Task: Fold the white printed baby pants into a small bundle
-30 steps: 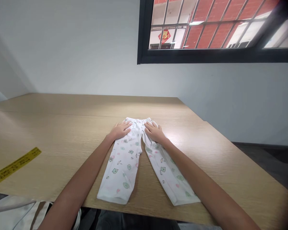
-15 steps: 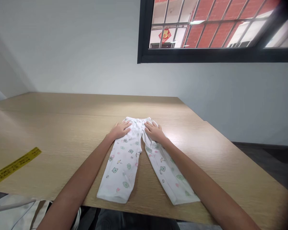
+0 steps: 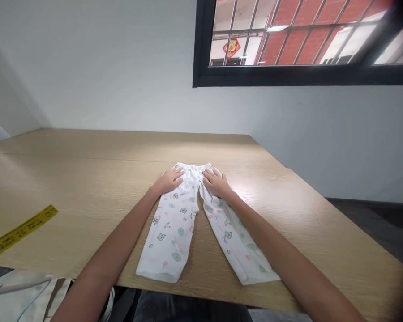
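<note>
White printed baby trousers (image 3: pixel 173 232) lie flat on a pale wooden table (image 3: pixel 87 201), waistband (image 3: pixel 195 169) pointing away from the person and the two legs splayed towards them, the cuffs just short of the table's near edge. The print shows small green animal faces and pink spots. The left hand (image 3: pixel 168 181) and right hand (image 3: pixel 216 183) both rest palm down on the hips of the garment, just below the waistband, open and flat with the fingers extended, pinching nothing. Between them, the fabric at the crotch stays uncovered. Compared with half a second ago, the hands and trousers look the same, while the whole view has tipped very slightly, so the dark-framed window (image 3: pixel 289 44) sits a little higher. A yellow printed strip (image 3: pixel 20 233) lies on the table to the left, cut off by the picture's edge, its markings too blurred to read. Below the near edge at left, a white cloth bag (image 3: pixel 27 297) with a brown strap is partly cut off. Through the window's bars, a small red diamond-shaped decoration (image 3: pixel 233 47) carries a gold character too small to make out.
</note>
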A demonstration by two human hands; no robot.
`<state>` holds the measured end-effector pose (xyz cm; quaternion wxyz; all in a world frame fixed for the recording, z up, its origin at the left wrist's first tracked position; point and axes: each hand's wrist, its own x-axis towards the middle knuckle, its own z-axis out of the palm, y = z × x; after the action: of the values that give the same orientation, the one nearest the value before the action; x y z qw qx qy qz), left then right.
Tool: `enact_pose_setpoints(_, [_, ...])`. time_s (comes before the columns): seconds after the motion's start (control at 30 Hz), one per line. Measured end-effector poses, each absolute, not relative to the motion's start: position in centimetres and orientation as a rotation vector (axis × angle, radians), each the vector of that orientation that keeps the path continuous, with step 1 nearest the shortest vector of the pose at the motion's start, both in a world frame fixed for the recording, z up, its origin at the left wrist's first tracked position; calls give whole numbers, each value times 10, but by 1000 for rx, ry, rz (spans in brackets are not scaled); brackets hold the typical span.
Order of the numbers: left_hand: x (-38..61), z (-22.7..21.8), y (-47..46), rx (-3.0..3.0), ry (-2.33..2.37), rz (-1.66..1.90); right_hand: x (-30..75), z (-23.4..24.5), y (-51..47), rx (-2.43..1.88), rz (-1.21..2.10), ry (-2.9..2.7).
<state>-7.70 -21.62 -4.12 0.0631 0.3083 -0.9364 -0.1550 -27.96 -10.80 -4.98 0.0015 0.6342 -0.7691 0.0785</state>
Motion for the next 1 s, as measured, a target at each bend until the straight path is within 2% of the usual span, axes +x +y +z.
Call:
enact_pose_setpoints(0.33, [-77,-42,-220,952,-2836,-504,-282,-50,-109,2030,324,-2381])
enact_pose_setpoints(0.6, [-78,-45,-218,928,-2806,-490,-282,-52,-108,1970,206,-2405])
enact_pose_setpoints(1.0, [-78,-45,-220,914,-2814,-457,-280,-47,-110,2006,240,-2405])
